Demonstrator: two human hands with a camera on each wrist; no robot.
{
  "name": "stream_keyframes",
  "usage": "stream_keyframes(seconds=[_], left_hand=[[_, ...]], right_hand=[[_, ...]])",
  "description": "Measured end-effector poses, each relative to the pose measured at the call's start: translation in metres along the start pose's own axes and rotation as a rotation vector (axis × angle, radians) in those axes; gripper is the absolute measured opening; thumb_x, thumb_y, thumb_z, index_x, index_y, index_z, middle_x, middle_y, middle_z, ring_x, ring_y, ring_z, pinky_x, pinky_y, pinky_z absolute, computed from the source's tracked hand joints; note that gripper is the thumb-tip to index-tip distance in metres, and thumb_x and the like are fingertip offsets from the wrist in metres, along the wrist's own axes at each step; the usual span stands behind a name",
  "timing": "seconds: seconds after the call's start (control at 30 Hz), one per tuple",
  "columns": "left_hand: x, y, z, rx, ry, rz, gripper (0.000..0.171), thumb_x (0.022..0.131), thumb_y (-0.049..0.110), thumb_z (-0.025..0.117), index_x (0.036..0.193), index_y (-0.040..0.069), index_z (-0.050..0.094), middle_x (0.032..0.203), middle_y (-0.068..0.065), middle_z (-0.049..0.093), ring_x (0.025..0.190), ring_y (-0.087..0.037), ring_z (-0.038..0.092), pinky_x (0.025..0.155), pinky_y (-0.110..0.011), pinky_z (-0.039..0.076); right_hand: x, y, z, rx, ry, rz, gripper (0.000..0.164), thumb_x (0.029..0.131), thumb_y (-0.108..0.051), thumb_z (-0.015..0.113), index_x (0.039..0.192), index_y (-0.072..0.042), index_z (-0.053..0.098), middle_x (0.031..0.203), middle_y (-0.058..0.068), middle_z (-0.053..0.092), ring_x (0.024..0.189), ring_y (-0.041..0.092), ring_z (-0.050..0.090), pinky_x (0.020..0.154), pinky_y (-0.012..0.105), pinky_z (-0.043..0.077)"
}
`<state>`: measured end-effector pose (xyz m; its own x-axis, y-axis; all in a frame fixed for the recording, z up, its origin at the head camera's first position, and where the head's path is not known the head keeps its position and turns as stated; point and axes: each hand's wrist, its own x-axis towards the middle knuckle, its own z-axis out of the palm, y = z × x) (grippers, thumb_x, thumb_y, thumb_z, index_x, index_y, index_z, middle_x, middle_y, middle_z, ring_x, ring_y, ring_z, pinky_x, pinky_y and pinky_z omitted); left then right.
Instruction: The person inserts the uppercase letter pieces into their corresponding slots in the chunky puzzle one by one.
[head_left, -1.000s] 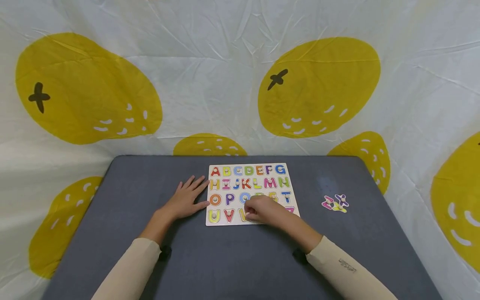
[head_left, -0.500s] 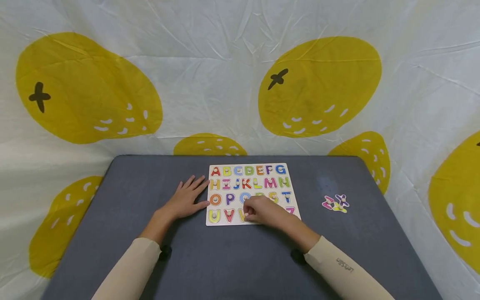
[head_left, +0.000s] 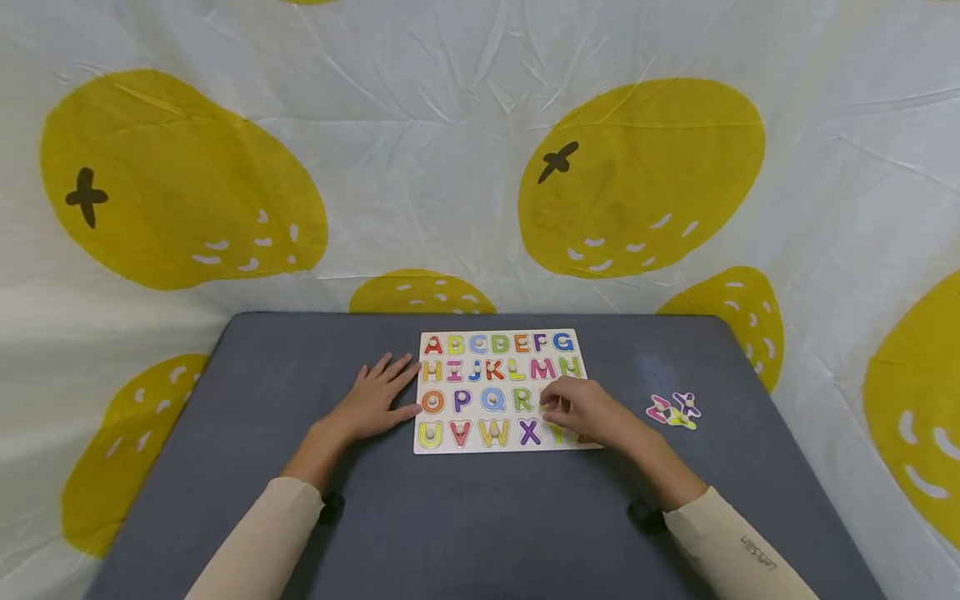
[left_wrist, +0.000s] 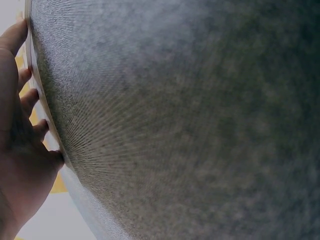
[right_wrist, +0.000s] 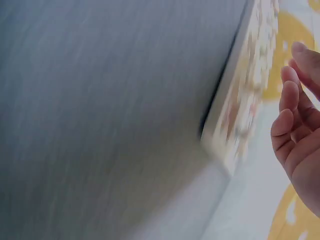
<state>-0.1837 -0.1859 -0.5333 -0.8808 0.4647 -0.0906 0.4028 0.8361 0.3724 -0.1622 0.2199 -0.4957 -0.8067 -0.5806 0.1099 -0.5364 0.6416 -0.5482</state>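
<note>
In the head view, a white alphabet peg puzzle board [head_left: 477,423] lies on the table, with rows of coloured letters, most bearing a small knob. The yellow W piece [head_left: 494,432] sits in the bottom row. My left hand [head_left: 372,402] lies flat at the board's left edge, fingers spread, fingertips touching it. Above the lower right part of the board hovers my right hand [head_left: 588,408], its fingers loosely bent, hiding some letters. The right wrist view shows nothing between thumb and fingers. Apart from the board, to the right, lie a pink Z piece [head_left: 657,408], a yellow Y piece [head_left: 681,418] and a purple X piece [head_left: 686,405].
Under everything is a dark grey table [head_left: 480,525]. A white cloth [head_left: 420,167] printed with yellow fruit hangs behind and beside it. The left wrist view mostly shows blurred table surface.
My right hand has let go of the W piece and moved right across the board, uncovering the W and X places. The left hand stays where it was. The head view has tilted slightly.
</note>
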Motion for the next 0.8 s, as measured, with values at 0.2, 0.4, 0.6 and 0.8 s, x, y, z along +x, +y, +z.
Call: stream_keyframes(seconds=[0.2, 0.4, 0.6, 0.8], left_hand=[[0.000, 0.001, -0.001, 0.007, -0.004, -0.004, 0.081, 0.099, 0.056, 0.062, 0.164, 0.021, 0.031, 0.171, -0.008, 0.026, 0.159, -0.043, 0.014, 0.121, -0.074, 0.012], [0.000, 0.003, -0.003, 0.005, -0.012, -0.008, 0.081, 0.099, 0.056, 0.062, 0.164, 0.021, 0.031, 0.172, -0.008, 0.026, 0.159, -0.043, 0.014, 0.121, -0.074, 0.012], [0.000, 0.002, -0.002, 0.007, -0.014, -0.009, 0.081, 0.099, 0.057, 0.061, 0.165, 0.021, 0.030, 0.172, -0.008, 0.026, 0.159, -0.043, 0.014, 0.121, -0.074, 0.012], [0.000, 0.003, -0.003, 0.009, -0.010, -0.007, 0.081, 0.099, 0.057, 0.061, 0.164, 0.021, 0.031, 0.171, -0.008, 0.026, 0.159, -0.043, 0.015, 0.121, -0.074, 0.012]], right_hand=[[-0.029, 0.035, -0.034, -0.068, 0.092, 0.131, 0.019, 0.087, -0.010, 0.083, 0.105, -0.008, 0.075, 0.088, -0.004, 0.066, 0.076, 0.007, 0.057, 0.068, 0.027, 0.051], [-0.062, 0.065, -0.069, -0.135, 0.143, 0.252, 0.020, 0.090, -0.008, 0.079, 0.110, -0.006, 0.075, 0.099, 0.004, 0.072, 0.081, 0.014, 0.061, 0.069, 0.031, 0.053], [-0.093, 0.089, -0.090, -0.143, 0.132, 0.282, 0.022, 0.091, 0.000, 0.075, 0.113, -0.004, 0.074, 0.106, 0.011, 0.071, 0.086, 0.024, 0.066, 0.066, 0.029, 0.053], [-0.110, 0.110, -0.094, -0.183, 0.108, 0.285, 0.020, 0.088, 0.004, 0.075, 0.105, -0.005, 0.075, 0.104, 0.012, 0.070, 0.088, 0.031, 0.069, 0.070, 0.035, 0.055]])
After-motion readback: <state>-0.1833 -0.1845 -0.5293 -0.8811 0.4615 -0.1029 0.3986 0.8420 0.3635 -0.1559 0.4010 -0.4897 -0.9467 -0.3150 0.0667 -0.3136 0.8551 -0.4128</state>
